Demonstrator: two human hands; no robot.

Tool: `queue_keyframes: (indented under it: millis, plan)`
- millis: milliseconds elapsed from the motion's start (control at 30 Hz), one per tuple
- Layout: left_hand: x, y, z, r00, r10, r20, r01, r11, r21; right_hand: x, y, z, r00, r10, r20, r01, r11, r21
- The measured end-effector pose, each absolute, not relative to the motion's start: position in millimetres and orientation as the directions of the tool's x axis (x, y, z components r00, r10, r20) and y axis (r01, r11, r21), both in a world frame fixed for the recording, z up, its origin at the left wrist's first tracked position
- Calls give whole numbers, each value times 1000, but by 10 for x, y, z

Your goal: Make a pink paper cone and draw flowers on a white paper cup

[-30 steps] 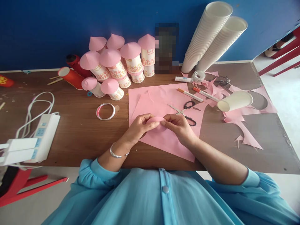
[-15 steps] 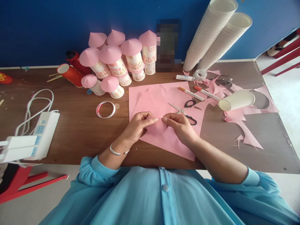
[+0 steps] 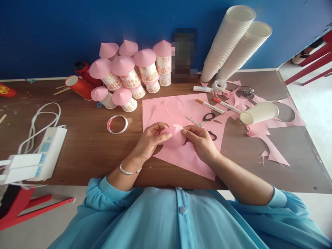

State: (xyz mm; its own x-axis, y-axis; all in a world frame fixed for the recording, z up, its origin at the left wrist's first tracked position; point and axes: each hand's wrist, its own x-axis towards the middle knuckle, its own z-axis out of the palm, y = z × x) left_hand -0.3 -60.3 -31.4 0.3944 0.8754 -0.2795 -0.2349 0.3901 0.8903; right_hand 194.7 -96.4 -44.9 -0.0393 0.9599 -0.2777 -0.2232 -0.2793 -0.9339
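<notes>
Between my two hands is a small rounded piece of pink paper (image 3: 176,138), held just above a pink sheet (image 3: 199,162). My left hand (image 3: 153,140) pinches its left edge, thumb on top. At its right edge, my right hand (image 3: 198,140) pinches it between thumb and fingertips. Black-handled scissors (image 3: 199,123) lie open on the sheet behind my right hand, which partly hides them. An orange-capped marker (image 3: 210,106) rests on the sheet, and a red-capped marker (image 3: 227,104) is to its right.
Paper-cup houses with pink cone roofs (image 3: 123,65) stand at the back. Tall paper-cup stacks (image 3: 228,41) lean by the wall. One cup (image 3: 259,112) lies on paper scraps (image 3: 275,148). A tape roll (image 3: 117,124) and a power strip (image 3: 50,152) are on the left.
Both hands keep their pinch on the rounded pink paper. It has been turned slightly, and its upper edge now shows between my thumbs, which are a little farther apart.
</notes>
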Motion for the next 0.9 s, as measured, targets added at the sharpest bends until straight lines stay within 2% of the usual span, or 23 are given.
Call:
queue_keyframes:
  millis: [233, 367, 433, 567, 667, 800, 900]
  plan:
    - [-69, -605, -287, 525, 851, -9, -76, 57, 995, 1933, -951, -439, -3, 955, -296, -238, -288, -927]
    - [-58, -606, -283, 541, 838, 73, 132, -171, 976, 1924, -945, -434, -13, 959, -282, -242, -276, -930]
    - [-51, -605, -290, 554, 828, 81, 178, -213, 961, 1927, -941, -433, -20, 961, -277, -234, -273, -933]
    - [-69, -600, -306, 532, 846, 39, 179, -157, 971, 1949, -935, -418, -27, 963, -269, -190, -269, -944]
    - [-94, -597, -300, 446, 890, -97, 169, 22, 985, 1962, -936, -389, -59, 960, -272, -131, -278, -952]
    - [-103, -559, -308, 381, 894, -238, 9, 253, 967, 1950, -947, -346, -136, 950, -281, -41, -289, -957]
    - [-107, -502, -349, 338, 908, -248, 22, 256, 966, 1935, -957, -342, -153, 946, -287, 50, -283, -958]
